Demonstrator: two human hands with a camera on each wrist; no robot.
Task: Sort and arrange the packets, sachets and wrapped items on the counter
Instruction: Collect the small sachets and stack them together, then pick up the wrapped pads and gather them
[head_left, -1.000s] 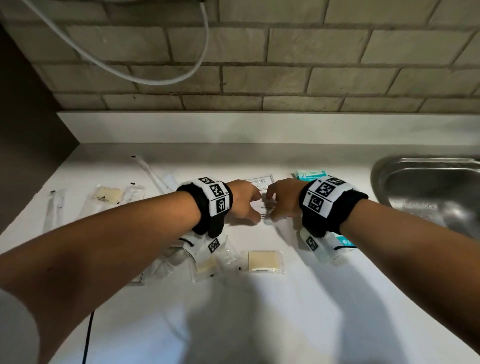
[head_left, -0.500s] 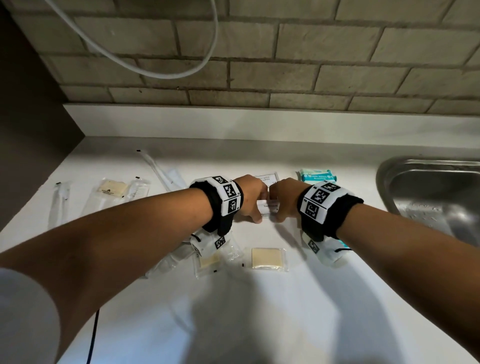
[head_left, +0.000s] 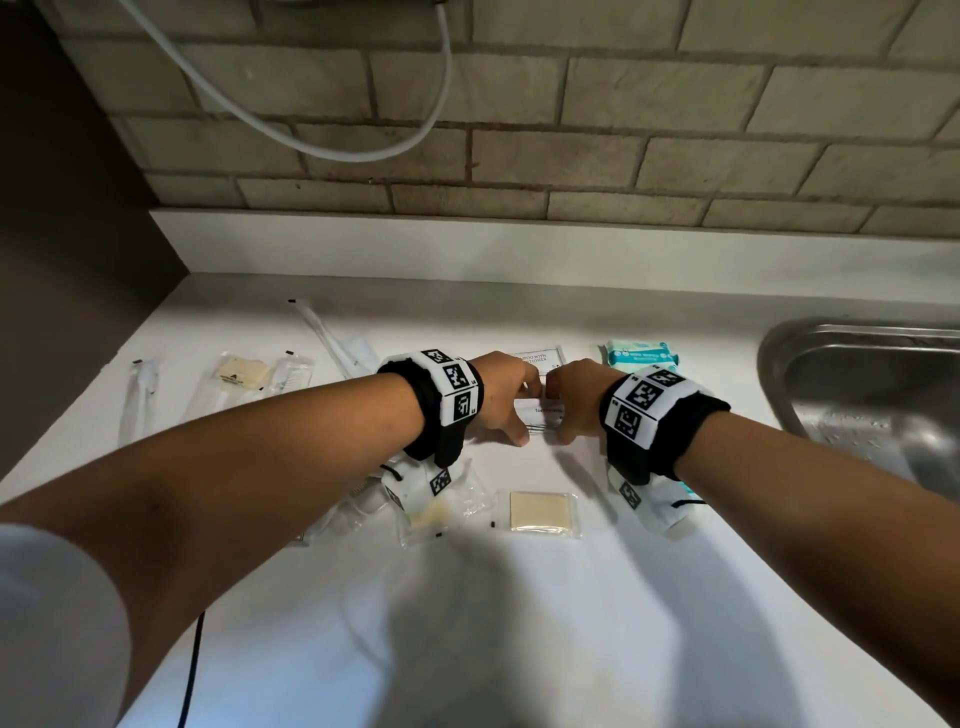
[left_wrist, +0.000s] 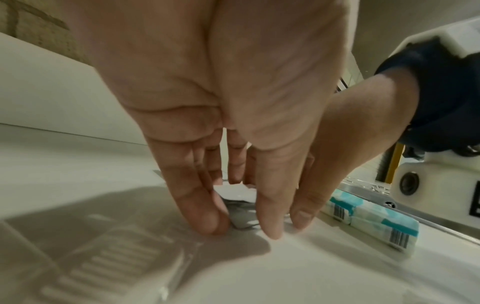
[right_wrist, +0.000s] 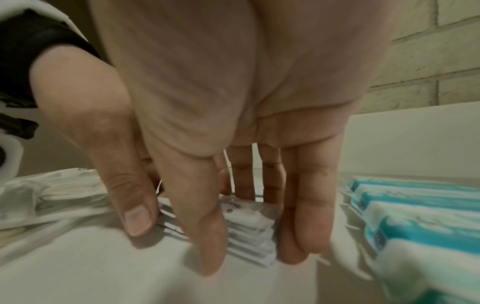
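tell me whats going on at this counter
A person is tidying small toiletry packets on a white counter beside a steel sink. Both hands work on one small stack of white sachets: the left hand and the right hand pinch it from either side, squaring it up. Teal tissue packs sit to the right, with a wrapped soap nearer the person and wrapped items lying to the left.

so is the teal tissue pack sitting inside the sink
No, the teal tissue pack lies flat on the white counter, to the left of the steel sink and beyond the right hand.
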